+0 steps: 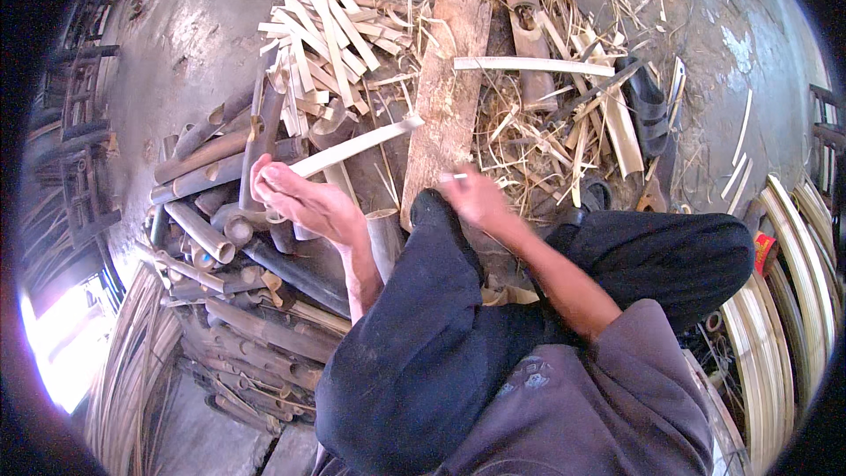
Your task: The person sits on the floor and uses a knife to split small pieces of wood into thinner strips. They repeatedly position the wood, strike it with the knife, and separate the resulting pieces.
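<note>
My left hand (304, 201) is closed around one end of a pale, flat bamboo strip (359, 146). The strip slants up to the right, and its far tip reaches the edge of a worn wooden board (454, 53). By my bent knee, over the near part of the board, is my right hand (476, 201), slightly blurred, with its fingers curled. A short white stick-like thing (456, 176) shows at those fingers; its kind is unclear. Another pale strip (533, 64) lies across the far part of the board.
Cut strips (322, 31) form a loose heap at the far left. Bamboo tubes (207, 167) are stacked at my left. Right of the board lie shavings (551, 145), a dark blade (604, 95) and a black sandal (650, 110). Long split bamboo (762, 361) stands at my right.
</note>
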The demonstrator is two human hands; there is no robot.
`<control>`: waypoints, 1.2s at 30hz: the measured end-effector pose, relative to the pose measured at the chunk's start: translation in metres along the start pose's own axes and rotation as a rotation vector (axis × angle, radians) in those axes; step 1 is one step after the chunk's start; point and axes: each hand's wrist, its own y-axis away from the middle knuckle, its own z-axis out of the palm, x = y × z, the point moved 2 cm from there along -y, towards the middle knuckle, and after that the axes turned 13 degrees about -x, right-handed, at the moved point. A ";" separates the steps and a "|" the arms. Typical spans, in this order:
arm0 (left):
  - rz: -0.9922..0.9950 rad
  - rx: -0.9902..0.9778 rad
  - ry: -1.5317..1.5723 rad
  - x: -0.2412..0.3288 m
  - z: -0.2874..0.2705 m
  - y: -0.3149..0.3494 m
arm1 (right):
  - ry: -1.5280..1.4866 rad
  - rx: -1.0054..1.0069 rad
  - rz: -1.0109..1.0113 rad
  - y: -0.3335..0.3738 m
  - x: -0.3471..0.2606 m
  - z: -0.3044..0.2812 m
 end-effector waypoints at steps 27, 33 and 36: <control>-0.071 -0.372 -0.182 -0.017 -0.032 -0.015 | -0.082 -0.145 -0.279 0.006 -0.102 -0.014; -0.133 -0.344 -0.187 -0.013 -0.043 -0.013 | 0.035 -0.029 -0.355 -0.005 -0.085 -0.005; -0.157 -0.338 -0.152 -0.027 -0.042 -0.024 | 0.032 -0.104 -0.194 0.001 -0.093 0.008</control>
